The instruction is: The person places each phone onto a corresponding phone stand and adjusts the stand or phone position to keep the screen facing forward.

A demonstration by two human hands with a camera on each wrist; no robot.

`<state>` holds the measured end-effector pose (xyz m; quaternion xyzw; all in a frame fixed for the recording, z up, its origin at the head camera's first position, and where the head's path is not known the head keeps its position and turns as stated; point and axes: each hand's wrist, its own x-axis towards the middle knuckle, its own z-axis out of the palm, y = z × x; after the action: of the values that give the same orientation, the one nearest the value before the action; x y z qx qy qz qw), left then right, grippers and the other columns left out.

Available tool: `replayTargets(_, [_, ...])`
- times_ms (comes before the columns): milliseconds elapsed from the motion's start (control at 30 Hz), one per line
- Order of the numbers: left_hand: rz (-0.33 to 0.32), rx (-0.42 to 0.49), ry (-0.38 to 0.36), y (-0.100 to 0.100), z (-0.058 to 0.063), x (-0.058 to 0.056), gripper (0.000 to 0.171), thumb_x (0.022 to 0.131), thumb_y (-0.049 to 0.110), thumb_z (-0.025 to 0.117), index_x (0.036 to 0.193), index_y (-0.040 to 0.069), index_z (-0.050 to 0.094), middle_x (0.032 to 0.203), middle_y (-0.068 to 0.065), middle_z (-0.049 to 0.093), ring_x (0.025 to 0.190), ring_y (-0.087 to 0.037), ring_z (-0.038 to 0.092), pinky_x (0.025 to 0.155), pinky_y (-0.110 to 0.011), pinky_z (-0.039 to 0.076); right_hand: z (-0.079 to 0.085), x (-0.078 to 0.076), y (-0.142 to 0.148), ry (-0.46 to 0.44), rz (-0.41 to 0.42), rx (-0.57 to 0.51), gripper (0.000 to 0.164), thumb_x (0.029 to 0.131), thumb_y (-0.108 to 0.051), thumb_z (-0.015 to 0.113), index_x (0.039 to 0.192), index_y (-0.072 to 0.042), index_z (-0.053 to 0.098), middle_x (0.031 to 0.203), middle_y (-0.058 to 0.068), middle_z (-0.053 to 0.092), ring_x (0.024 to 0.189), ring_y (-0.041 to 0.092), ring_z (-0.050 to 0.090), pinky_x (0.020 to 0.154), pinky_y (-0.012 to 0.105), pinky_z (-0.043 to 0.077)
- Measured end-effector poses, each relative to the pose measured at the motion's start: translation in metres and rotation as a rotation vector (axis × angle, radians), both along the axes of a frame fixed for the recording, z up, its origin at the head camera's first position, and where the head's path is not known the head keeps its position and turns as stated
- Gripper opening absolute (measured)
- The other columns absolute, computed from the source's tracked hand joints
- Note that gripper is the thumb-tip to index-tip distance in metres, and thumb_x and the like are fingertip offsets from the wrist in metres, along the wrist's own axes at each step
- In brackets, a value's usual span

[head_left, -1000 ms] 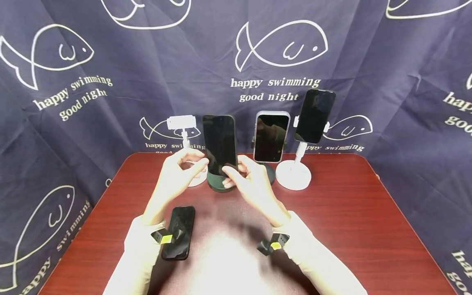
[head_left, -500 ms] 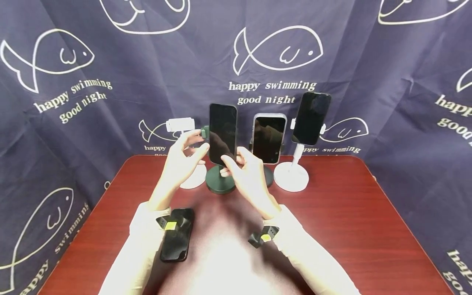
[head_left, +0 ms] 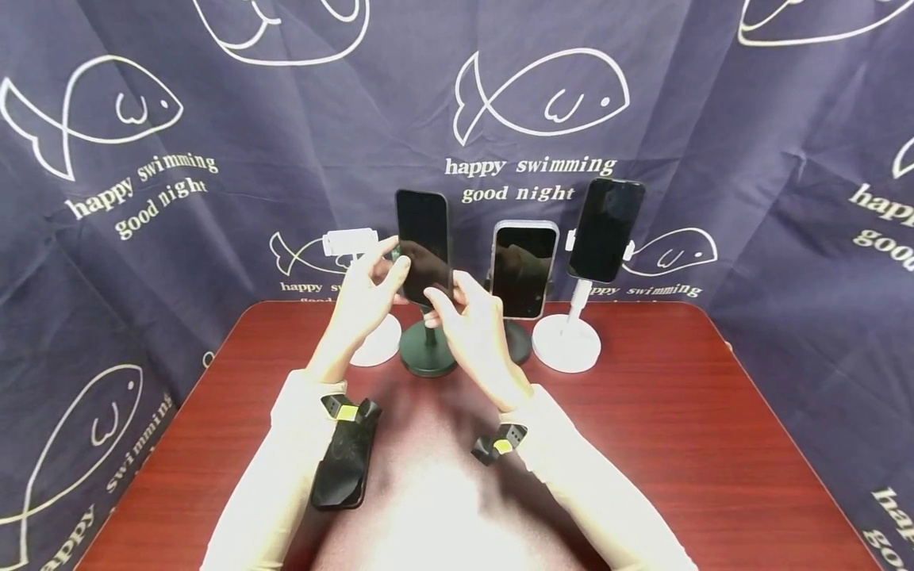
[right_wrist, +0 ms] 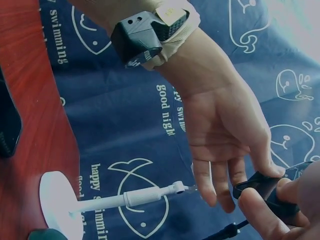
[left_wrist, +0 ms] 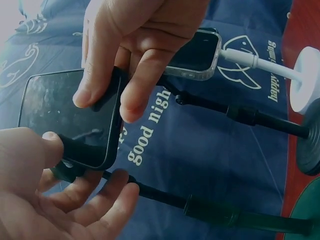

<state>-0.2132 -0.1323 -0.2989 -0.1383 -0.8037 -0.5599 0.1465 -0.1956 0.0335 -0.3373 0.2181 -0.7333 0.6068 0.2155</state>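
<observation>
A black smartphone (head_left: 423,238) stands upright at the head of a dark green phone stand (head_left: 427,349). My right hand (head_left: 474,329) pinches its lower right part, thumb on the screen and fingers behind. At the phone's left edge is my left hand (head_left: 364,305), its thumb on the front and its fingers by the stand's green clamp (head_left: 396,252). In the left wrist view, the left fingers reach behind the phone (left_wrist: 67,117) around the clamp, which is mostly hidden. Whether the clamp bears the phone I cannot tell.
An unfilled white stand (head_left: 350,241) is behind my left hand. To the right, a pale-cased phone (head_left: 524,270) sits on a dark stand and another black phone (head_left: 607,230) on a white one. One more phone (head_left: 346,468) lies flat beneath my left wrist on the red-brown table (head_left: 678,412).
The held phone has risen from low over the green stand's base to its head, uncovering the base and pole. My left hand has moved up and inward to the phone's left edge.
</observation>
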Motion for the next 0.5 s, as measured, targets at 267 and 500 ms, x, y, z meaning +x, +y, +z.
replayTargets(267, [0.0, 0.021, 0.031, -0.008, -0.016, -0.02, 0.051, 0.095, 0.033, 0.063, 0.14, 0.011, 0.051, 0.085, -0.016, 0.069, 0.064, -0.018, 0.065, 0.071, -0.031, 0.054, 0.007, 0.002, 0.0, 0.054, 0.004, 0.007, 0.053, 0.094, -0.017, 0.066, 0.143, -0.021, 0.047, 0.075, 0.013, 0.072, 0.059, 0.014, 0.068, 0.069, 0.034, 0.059])
replayTargets(500, [-0.033, 0.07, 0.028, -0.009, -0.012, -0.021, 0.044, 0.096, 0.03, 0.062, 0.135, 0.011, 0.056, 0.094, -0.021, 0.071, 0.075, -0.017, 0.07, 0.068, -0.026, 0.058, 0.026, 0.019, 0.001, 0.029, 0.045, 0.042, 0.064, 0.093, -0.006, 0.064, 0.15, -0.012, 0.035, 0.078, 0.02, 0.07, 0.059, 0.024, 0.068, 0.07, 0.039, 0.059])
